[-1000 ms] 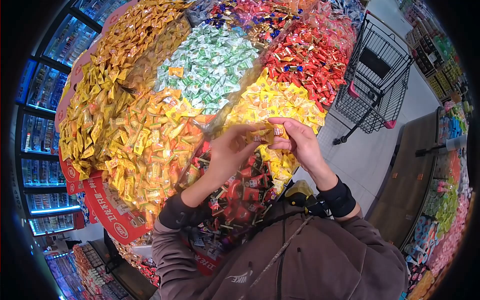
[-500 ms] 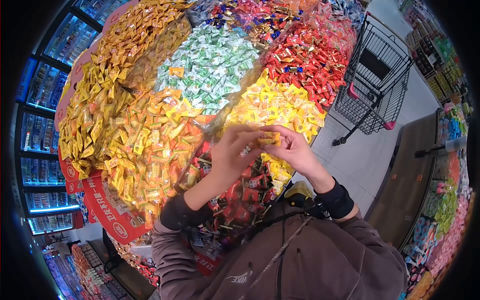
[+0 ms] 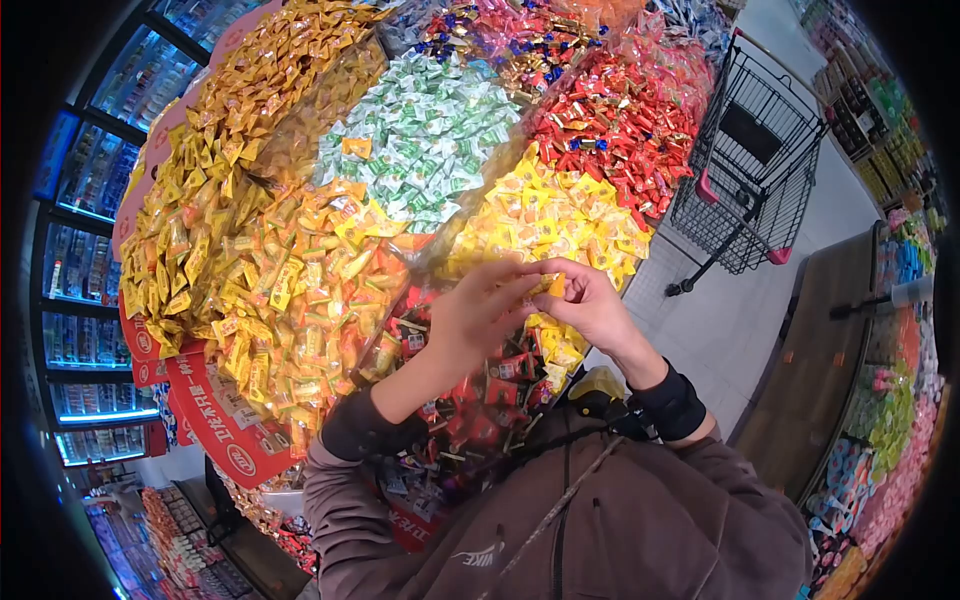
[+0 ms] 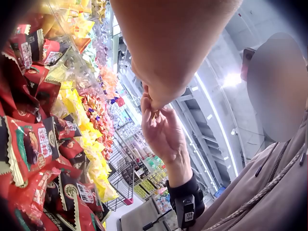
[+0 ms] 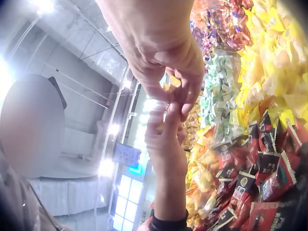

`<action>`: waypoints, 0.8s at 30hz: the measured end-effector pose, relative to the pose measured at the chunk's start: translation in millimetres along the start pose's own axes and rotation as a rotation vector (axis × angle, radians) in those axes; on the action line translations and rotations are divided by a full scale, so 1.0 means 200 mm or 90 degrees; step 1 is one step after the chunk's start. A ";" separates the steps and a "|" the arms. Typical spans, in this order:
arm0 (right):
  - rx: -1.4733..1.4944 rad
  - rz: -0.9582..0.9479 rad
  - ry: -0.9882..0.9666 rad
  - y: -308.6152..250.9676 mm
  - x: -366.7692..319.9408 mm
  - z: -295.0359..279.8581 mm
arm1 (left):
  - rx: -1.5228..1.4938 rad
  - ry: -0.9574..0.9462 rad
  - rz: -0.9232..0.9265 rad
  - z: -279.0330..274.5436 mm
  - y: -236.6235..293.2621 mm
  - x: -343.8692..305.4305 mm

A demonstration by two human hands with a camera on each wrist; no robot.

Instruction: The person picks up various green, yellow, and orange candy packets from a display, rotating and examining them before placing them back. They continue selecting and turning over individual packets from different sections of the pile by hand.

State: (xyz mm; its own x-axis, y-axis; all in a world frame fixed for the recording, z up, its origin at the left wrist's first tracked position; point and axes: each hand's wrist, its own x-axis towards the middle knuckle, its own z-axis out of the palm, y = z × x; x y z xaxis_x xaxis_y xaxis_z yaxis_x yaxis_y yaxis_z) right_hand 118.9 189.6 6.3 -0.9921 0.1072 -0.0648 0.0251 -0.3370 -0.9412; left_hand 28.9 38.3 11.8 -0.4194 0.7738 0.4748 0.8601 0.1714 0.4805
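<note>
We have both hands raised together just in front of the yellow heap of sweets, at its near edge. Our left hand and right hand meet fingertip to fingertip, and between them sits one small wrapped sweet, yellow-orange. Both hands pinch it: the right with thumb and forefinger curled round one end, the left closing on the other. The right wrist view shows the same bit of orange wrapper between the touching fingers. From the left wrist view we cannot make out the sweet clearly.

We judge the step in hand to be working at the wrapper or turning the piece over between the fingers, with the sweet lifted clear of the heap. A next move would call for a firm pinch on each end and a small opposed twist, kept over the red packets just below the yellow heap, so nothing dropped rolls towards the shopping trolley off to the heap's right.
</note>
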 end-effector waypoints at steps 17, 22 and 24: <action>0.138 -0.037 -0.096 0.02 0.08 -0.07 | 0.132 -0.055 0.085 -0.14 -0.02 0.19; 0.106 -0.010 -0.090 0.03 0.13 -0.09 | 0.270 0.093 0.071 -0.38 -0.16 0.51; 0.103 0.003 -0.083 0.04 0.15 -0.09 | 0.339 0.117 0.011 -0.51 -0.29 0.64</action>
State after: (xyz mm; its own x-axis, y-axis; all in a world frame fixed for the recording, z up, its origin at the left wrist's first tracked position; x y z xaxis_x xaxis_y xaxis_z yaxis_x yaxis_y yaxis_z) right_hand 91.6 206.7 -9.8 -0.9998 -0.0130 -0.0153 0.0197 -0.4846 -0.8745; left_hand -103.3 65.1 119.7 -0.4060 0.6688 0.6228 0.8756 0.4798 0.0556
